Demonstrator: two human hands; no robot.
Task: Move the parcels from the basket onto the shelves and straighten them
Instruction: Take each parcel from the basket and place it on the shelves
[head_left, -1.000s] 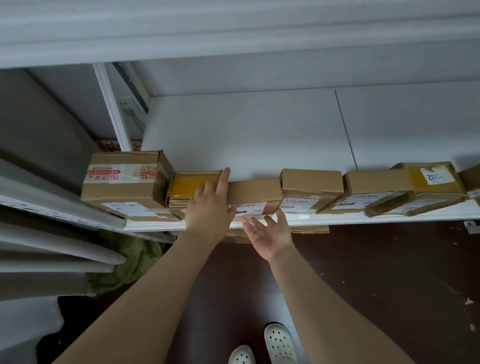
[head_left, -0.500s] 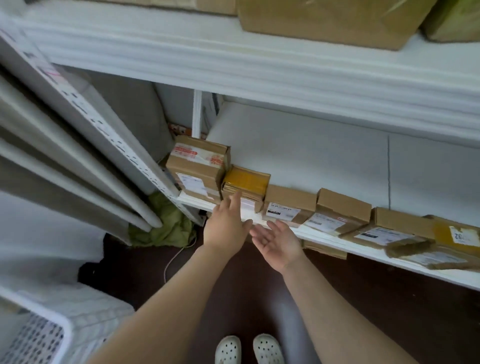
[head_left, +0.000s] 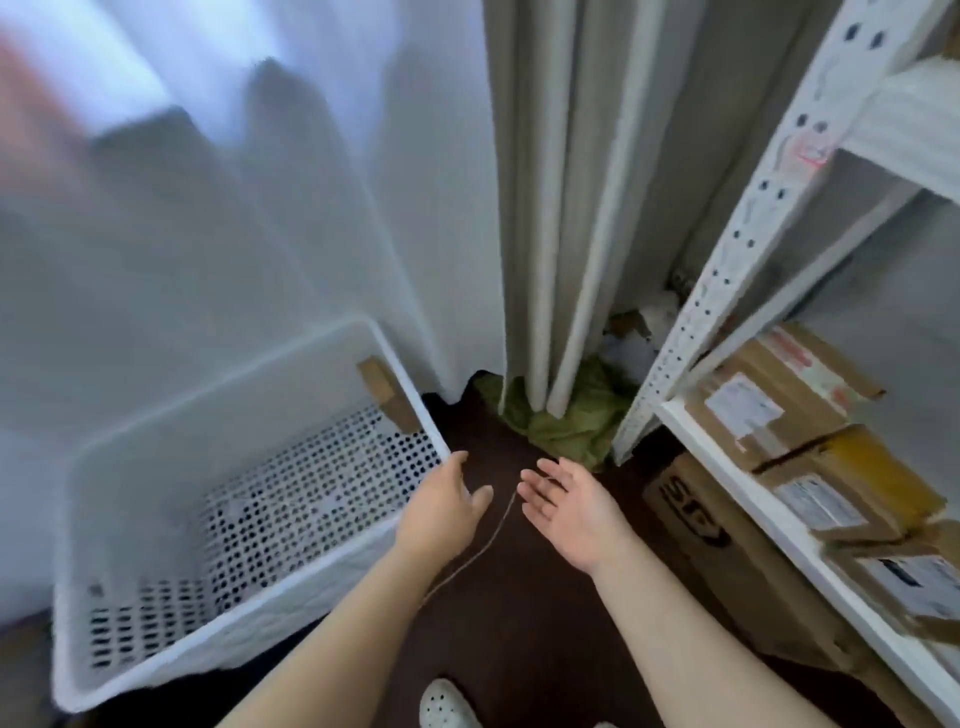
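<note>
Between parcels: the left hand (head_left: 441, 512), fingers loose and empty, is at the rim of the basket (head_left: 249, 629); the right hand (head_left: 571, 512) hovers beside it, palm open. Shelved parcels (head_left: 769, 395) lie to its right. Next, likely, a reach into the basket.

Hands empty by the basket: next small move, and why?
Probably dip the left hand over the rim of the basket and feel inside: it hovers at the rim, the right hand beside it, both open and empty. Blur hides what the basket holds.
</note>
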